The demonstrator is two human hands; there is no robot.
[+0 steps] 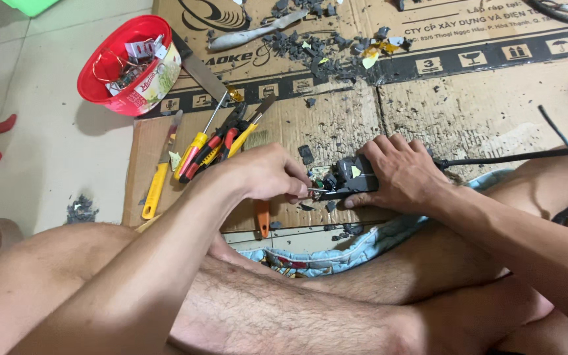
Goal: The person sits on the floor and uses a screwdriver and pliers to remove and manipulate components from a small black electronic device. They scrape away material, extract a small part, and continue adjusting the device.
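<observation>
Left hand clamped on thin metal tool, tip at black box. Right hand gripping black box on cardboard. Screwdrivers left of box. Red bowl farther left; broken black bits beyond box.
</observation>
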